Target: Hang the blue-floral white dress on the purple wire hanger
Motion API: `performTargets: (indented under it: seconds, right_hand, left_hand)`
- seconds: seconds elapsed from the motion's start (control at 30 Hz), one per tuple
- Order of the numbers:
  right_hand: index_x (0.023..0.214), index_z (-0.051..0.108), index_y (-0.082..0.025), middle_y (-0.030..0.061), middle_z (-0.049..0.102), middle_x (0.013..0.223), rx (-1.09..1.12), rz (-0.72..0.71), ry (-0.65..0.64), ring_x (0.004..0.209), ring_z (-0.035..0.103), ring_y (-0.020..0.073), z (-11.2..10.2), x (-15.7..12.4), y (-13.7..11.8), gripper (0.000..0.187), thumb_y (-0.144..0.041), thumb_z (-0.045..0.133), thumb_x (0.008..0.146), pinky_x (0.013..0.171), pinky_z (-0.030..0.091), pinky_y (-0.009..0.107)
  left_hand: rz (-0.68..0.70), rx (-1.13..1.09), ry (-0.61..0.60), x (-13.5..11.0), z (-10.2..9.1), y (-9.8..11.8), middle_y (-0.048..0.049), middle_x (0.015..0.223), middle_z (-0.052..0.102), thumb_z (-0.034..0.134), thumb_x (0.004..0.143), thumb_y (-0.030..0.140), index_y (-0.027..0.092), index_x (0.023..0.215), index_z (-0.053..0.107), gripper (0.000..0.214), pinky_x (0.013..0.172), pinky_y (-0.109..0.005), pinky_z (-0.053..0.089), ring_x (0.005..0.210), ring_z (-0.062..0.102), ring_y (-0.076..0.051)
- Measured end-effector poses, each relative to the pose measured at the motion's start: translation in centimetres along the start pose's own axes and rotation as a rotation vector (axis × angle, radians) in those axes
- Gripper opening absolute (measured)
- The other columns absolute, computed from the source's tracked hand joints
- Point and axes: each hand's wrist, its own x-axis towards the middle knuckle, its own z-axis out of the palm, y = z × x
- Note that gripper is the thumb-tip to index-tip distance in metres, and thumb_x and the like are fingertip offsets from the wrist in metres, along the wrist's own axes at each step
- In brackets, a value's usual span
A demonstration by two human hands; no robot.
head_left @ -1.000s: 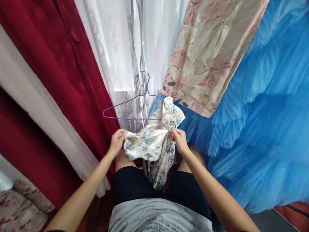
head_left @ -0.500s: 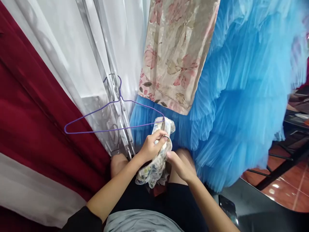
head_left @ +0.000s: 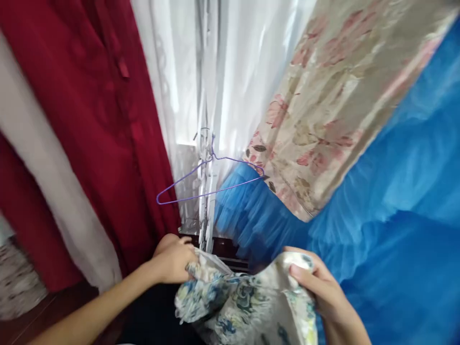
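A pale floral garment with blue and yellow print is stretched between my two hands, low in the view over my lap; its exact kind I cannot tell. My left hand grips its left edge, fingers closed on the cloth. On the other side my right hand pinches the right edge, thumb on top and fingers behind. Beyond the garment a purple wire hanger hangs bare from the white rack, apart from both hands.
Dark red fabric and white drapes hang at left and centre. A cream panel with pink flowers hangs at right, before blue ruffled tulle. The white metal rack stands upright in the middle.
My hands have moved apart, spreading the garment that was bunched between them. The garment no longer lies by the hanger's right end. The view has turned left.
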Motion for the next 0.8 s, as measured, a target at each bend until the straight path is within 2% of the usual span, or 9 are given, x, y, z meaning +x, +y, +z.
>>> performTargets:
  seconds: [0.03,0.13,0.27,0.4,0.43,0.5,0.57,0.63,0.8]
  right_hand:
    - [0.068,0.063,-0.025,0.0028,0.052,0.060,-0.031,-0.021,0.001,0.055,0.047,0.0203,-0.9,1.0,-0.4,0.038,-0.060,0.077,0.071,0.049,0.040,0.031]
    - [0.068,0.061,-0.025,0.0017,0.052,0.061,-0.120,-0.090,-0.109,0.054,0.046,0.0187,-1.5,5.1,-1.4,0.033,-0.053,0.072,0.080,0.049,0.038,0.030]
    - [0.093,0.069,-0.023,0.0027,0.063,0.077,-0.264,-0.238,-0.238,0.061,0.051,0.0180,1.3,11.8,-2.0,0.024,-0.047,0.066,0.087,0.054,0.040,0.027]
    - [0.130,0.064,-0.020,0.0021,0.065,0.077,-0.461,-0.382,-0.140,0.055,0.044,0.0160,4.3,18.6,-0.6,0.048,-0.043,0.060,0.089,0.052,0.036,0.027]
    - [0.131,0.063,-0.018,0.0023,0.065,0.076,-0.512,-0.411,-0.101,0.055,0.046,0.0164,4.9,20.0,-0.1,0.049,-0.042,0.059,0.089,0.054,0.036,0.028]
    - [0.117,0.070,-0.016,0.0042,0.067,0.075,-0.604,-0.465,-0.037,0.060,0.052,0.0187,5.9,22.0,1.0,0.040,-0.041,0.056,0.089,0.058,0.039,0.029]
    - [0.090,0.071,-0.017,0.0049,0.066,0.069,-0.686,-0.496,-0.010,0.062,0.055,0.0203,6.9,22.8,2.1,0.031,-0.042,0.053,0.091,0.059,0.038,0.029]
    - [0.075,0.063,-0.020,0.0032,0.061,0.061,-0.738,-0.506,-0.009,0.058,0.053,0.0195,7.8,22.3,2.8,0.033,-0.043,0.049,0.094,0.057,0.035,0.029]
    - [0.071,0.053,-0.023,0.0005,0.055,0.057,-0.758,-0.478,0.086,0.054,0.048,0.0186,10.4,19.2,3.6,0.033,-0.043,0.048,0.096,0.056,0.031,0.029]
  left_hand:
    - [-0.073,0.019,0.030,-1.0,-1.6,-0.9,-0.0003,0.082,0.074,0.064,0.076,0.022,0.022,0.073,0.069,0.006,0.116,-0.048,0.027,0.086,0.066,-0.022]
    - [-0.204,0.034,0.175,-4.2,-6.4,-2.6,-0.0012,0.096,0.075,0.052,0.076,0.011,0.023,0.084,0.071,0.023,0.114,-0.042,0.030,0.094,0.066,-0.022]
    - [-0.293,0.048,0.355,-7.1,-10.4,-3.3,-0.0042,0.112,0.074,0.047,0.089,0.018,0.024,0.106,0.073,0.032,0.107,-0.037,0.038,0.106,0.064,-0.025]
    - [-0.344,-0.018,0.513,-7.9,-12.6,-3.8,-0.0043,0.131,0.067,0.037,0.095,0.022,0.025,0.126,0.066,0.042,0.109,-0.036,0.038,0.121,0.060,-0.025]
    - [-0.357,-0.045,0.571,-7.8,-13.1,-3.9,-0.0049,0.130,0.067,0.037,0.096,0.024,0.023,0.126,0.065,0.041,0.107,-0.036,0.040,0.119,0.060,-0.025]
    - [-0.379,-0.112,0.673,-7.0,-14.1,-3.8,-0.0058,0.121,0.070,0.038,0.097,0.028,0.021,0.122,0.065,0.037,0.100,-0.035,0.045,0.110,0.063,-0.024]
    - [-0.355,-0.185,0.712,-5.5,-15.3,-3.5,-0.0056,0.110,0.071,0.040,0.098,0.032,0.019,0.114,0.065,0.032,0.093,-0.034,0.048,0.102,0.064,-0.024]
    - [-0.279,-0.242,0.723,-3.5,-16.5,-3.3,-0.0056,0.106,0.070,0.042,0.097,0.033,0.018,0.110,0.065,0.029,0.088,-0.033,0.048,0.098,0.064,-0.023]
    - [-0.117,-0.137,0.714,1.3,-18.8,-3.0,-0.0038,0.098,0.070,0.049,0.090,0.023,0.019,0.105,0.066,0.023,0.082,-0.030,0.047,0.090,0.065,-0.021]
